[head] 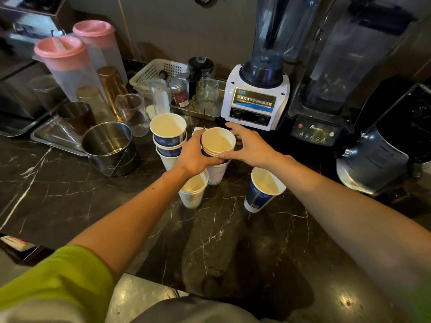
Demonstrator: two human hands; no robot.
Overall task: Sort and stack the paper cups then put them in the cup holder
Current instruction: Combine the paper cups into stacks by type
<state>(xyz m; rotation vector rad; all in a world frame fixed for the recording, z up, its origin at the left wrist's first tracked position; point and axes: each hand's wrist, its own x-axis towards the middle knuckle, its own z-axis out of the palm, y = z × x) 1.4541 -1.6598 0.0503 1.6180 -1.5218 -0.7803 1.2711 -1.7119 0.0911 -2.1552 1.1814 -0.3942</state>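
At the middle of the counter [70, 183], the left hand [193, 155] grips one nested cup stack [218, 142]. The right hand [251, 145] curls round its rim. A second stack [168, 134] stands at nine o'clock, a white cup [192, 194] at six, a blue cup [258, 194] at four.

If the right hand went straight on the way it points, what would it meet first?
The cup stack gripped by the left hand; the right hand seems to touch its rims.

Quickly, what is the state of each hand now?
Left hand: closed round the cup stack, holding it.
Right hand: also holding that stack, thumb on its rims, fingers curled behind.
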